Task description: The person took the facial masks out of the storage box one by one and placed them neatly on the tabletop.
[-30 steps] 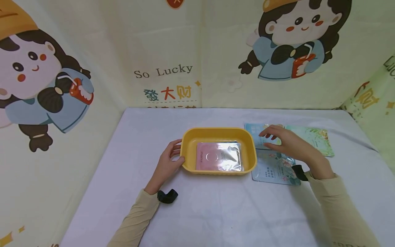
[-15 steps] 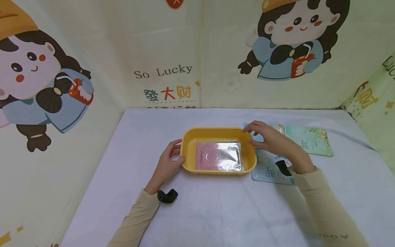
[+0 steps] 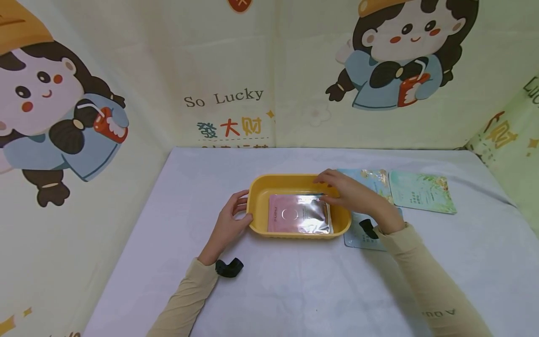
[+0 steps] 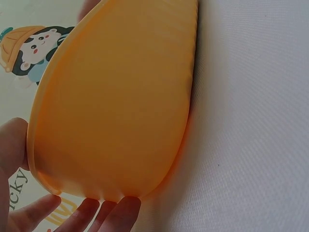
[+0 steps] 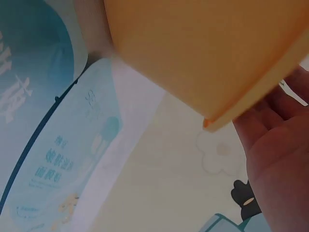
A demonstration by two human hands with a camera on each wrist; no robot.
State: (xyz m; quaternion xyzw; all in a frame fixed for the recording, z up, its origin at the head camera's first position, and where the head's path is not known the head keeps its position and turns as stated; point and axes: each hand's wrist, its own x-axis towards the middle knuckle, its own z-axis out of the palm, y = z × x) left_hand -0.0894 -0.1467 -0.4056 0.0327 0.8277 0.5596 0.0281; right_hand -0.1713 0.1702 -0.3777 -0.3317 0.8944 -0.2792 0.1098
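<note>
A yellow tray (image 3: pixel 261 187) stands on the white-covered table, with a pink and silver sheet mask packet (image 3: pixel 290 214) lying in it. My left hand (image 3: pixel 226 224) holds the tray's left end; in the left wrist view its thumb lies against the rim and its fingertips against the outer wall (image 4: pixel 111 106). My right hand (image 3: pixel 351 194) reaches over the right rim, bent fingers and thumb above the packet's upper right corner. Whether they touch it I cannot tell. In the right wrist view the tray wall (image 5: pixel 203 53) hides the fingertips of this hand (image 5: pixel 285 150).
Right of the tray lie a blue packet (image 3: pixel 375 180) at the back, a green packet (image 3: pixel 423 192) beside it, and another blue packet (image 3: pixel 358 236) in front, partly under my right wrist. A printed cloth (image 3: pixel 294 93) hangs behind the table.
My right hand has moved left from above the blue packets, across the tray's right rim and over the pink packet. The left hand and tray stay in place.
</note>
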